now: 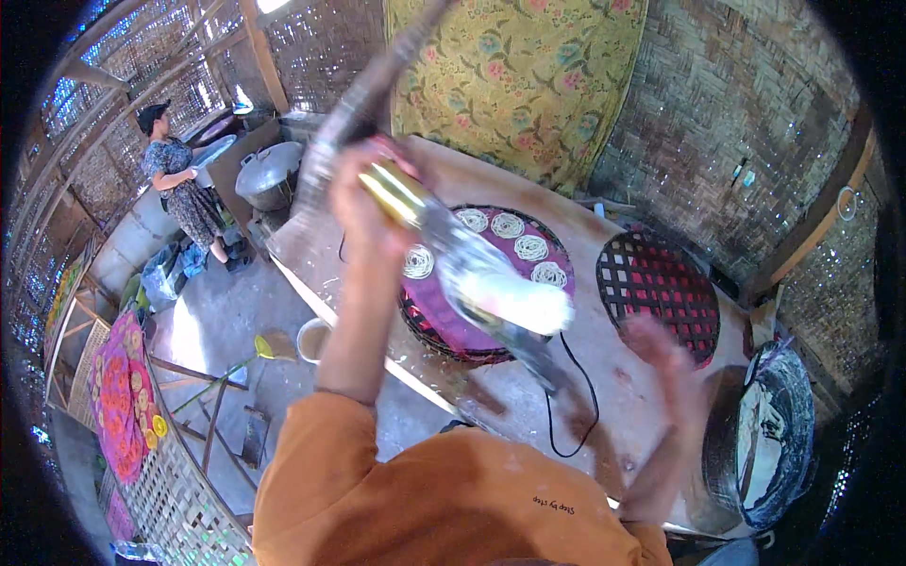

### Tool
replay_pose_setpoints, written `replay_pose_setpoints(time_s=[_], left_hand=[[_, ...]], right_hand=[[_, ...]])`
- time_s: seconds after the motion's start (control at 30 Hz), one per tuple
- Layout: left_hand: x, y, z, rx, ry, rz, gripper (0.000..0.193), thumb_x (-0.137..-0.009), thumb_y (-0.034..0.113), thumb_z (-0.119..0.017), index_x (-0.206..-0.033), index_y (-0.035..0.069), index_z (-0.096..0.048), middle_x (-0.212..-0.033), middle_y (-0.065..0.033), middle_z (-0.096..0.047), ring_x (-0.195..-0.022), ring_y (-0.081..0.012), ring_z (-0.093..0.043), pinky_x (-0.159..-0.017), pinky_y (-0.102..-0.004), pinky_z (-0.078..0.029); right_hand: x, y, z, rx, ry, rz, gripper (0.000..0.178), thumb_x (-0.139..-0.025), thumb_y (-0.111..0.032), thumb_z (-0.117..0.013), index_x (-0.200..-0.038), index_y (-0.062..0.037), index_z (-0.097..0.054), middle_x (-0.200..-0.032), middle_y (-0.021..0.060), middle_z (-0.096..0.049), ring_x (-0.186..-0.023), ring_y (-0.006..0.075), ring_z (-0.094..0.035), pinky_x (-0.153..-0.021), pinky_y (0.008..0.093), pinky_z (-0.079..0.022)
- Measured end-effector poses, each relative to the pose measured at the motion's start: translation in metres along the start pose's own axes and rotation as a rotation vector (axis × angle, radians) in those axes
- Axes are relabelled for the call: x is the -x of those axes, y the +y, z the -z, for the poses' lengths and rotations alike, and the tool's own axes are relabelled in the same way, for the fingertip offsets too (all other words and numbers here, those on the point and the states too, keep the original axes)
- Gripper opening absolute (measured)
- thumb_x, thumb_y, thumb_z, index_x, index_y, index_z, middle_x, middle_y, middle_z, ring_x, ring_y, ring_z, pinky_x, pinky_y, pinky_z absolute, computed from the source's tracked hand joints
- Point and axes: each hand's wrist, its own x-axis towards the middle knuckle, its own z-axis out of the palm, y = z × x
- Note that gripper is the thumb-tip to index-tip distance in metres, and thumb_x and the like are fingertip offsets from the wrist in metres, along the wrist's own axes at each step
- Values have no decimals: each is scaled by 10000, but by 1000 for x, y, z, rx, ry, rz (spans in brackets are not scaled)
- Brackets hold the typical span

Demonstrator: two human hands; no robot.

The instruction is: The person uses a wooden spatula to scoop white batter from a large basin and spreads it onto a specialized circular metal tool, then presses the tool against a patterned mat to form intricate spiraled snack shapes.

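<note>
Our left hand (363, 198) grips the long, metallic gold-barrelled tool (396, 193) above the round purple-surfaced tray (436, 302), our right hand (656, 354) is too blurred to read, and we judge the tool stiff, front-heavy, possibly slick: best held by barrel, white end (524, 302) supported.

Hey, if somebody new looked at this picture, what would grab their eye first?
Probably the long gold-banded tool, blurred in the person's left hand and slanting across the middle, with a white mass toward its lower right. Around it, pale lacy rounds lie on a purple cloth on the table. Beyond, at the top, a yellow flowered cloth hangs by the woven wall.
</note>
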Motion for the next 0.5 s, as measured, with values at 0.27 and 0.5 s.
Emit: replay_pose_setpoints(time_s=[0.27, 0.5], left_hand=[[47, -80, 79, -665, 148, 190, 233, -814, 200, -625, -989, 47, -627, -899, -86, -638, -783, -193, -605, -696, -301, -493], [105, -42, 74, -1375, -506, 91, 400, -707, 216, -734, -1058, 68, -614, -993, -110, -650, -902, -233, -626, -814, -353, -499]], right_hand=[[-29, 33, -105, -1513, -565, -744, 908, -818, -744, -315, -1388, -42, -237, -613, 91, -442, -344, 117, -395, -297, 237, -338], [-51, 0, -73, -474, -112, -255, 786, -853, -705, -297, -1284, -53, -376, -648, 28, -441, -394, 70, -403, -340, 207, -334]])
